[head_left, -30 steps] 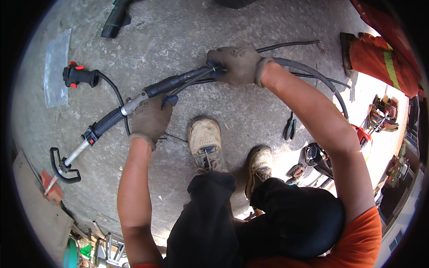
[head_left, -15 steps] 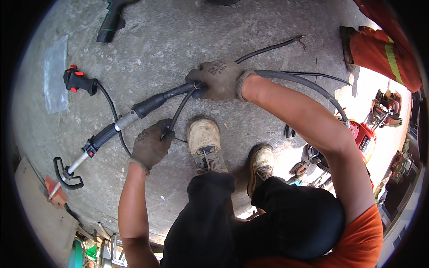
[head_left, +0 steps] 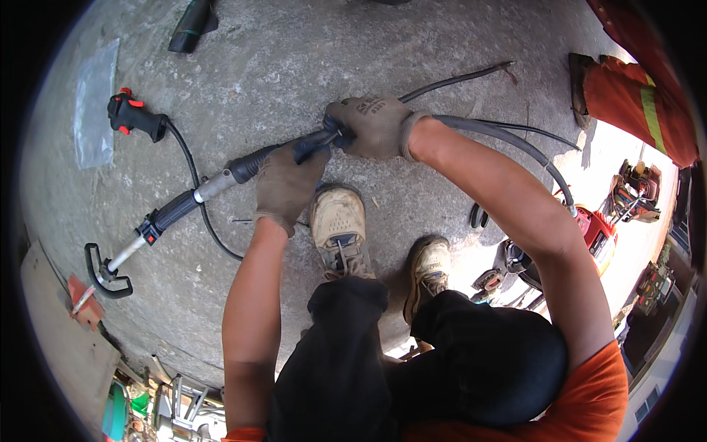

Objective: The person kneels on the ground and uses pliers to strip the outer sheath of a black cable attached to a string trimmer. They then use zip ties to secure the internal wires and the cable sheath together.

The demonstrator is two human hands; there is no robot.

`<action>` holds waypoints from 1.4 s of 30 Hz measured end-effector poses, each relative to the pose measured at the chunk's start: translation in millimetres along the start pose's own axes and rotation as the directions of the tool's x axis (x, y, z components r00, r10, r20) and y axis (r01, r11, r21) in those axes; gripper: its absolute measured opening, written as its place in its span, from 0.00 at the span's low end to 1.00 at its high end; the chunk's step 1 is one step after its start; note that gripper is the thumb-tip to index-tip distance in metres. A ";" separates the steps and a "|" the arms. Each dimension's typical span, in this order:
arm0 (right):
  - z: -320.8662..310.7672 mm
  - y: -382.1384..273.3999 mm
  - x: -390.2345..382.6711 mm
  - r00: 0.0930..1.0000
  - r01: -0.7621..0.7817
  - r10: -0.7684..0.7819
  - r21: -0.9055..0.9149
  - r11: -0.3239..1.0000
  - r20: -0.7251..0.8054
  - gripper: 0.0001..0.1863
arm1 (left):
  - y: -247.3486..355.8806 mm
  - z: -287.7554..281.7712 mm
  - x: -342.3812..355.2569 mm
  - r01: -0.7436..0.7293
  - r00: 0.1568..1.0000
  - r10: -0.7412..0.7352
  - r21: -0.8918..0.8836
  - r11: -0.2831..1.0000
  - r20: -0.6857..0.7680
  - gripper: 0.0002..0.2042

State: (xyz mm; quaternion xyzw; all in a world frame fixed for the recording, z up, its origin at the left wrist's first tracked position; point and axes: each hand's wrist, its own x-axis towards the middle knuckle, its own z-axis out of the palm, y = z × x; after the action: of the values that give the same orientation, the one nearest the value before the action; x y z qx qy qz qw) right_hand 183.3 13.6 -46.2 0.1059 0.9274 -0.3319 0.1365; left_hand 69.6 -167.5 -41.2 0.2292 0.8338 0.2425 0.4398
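From my far-off spot, I see both hands in brown gloves, close together over the middle of the floor. My right hand is closed tight around the black hose. My left hand, just beside it, has its fingers shut on the black cord; the gloves hide most of that part. The cord's other end pokes out to the far right, with bare wires at its tip.

To the left, the hose joins a silver and black pole, which slants down to a black loop handle. To the right, the hose bends to a red machine.

On the left lies a black grip with red buttons, next to a clear bag. A dark tool lies at the far left. Near me are two tan shoes, with black tool handles to their right. At the far right I see another person's orange trouser leg with a yellow stripe.
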 end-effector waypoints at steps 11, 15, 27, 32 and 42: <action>15.1 17.3 -4.1 0.999 -0.038 0.042 0.165 0.986 -0.016 0.16 | -28.4 1.7 27.4 -0.002 0.992 -0.010 0.095 0.995 0.126 0.15; 23.3 24.0 -1.1 0.998 -0.046 0.050 0.094 0.994 -0.034 0.16 | -29.4 9.3 27.8 -0.002 0.998 -0.010 0.209 0.978 0.057 0.17; 25.2 24.7 -12.5 0.987 0.010 -0.023 -0.078 0.997 -0.161 0.18 | -1.5 27.8 -1.0 -0.177 0.961 0.250 0.427 0.887 -0.120 0.18; 20.8 28.6 -13.1 0.990 0.021 -0.046 -0.185 0.982 -0.135 0.17 | 5.3 22.7 6.2 -0.102 0.987 0.141 0.396 0.913 -0.072 0.19; 25.9 15.2 -3.9 0.995 -0.024 -0.001 -0.257 0.966 -0.096 0.12 | 7.1 6.8 13.7 -0.029 0.999 0.005 0.484 0.874 0.049 0.21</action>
State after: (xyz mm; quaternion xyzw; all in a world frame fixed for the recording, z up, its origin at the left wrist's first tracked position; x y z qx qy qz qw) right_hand 196.0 8.1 -73.1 0.1082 0.9675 -0.2025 0.1063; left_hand 69.6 -152.4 -48.8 0.3449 0.8555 0.0244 0.3855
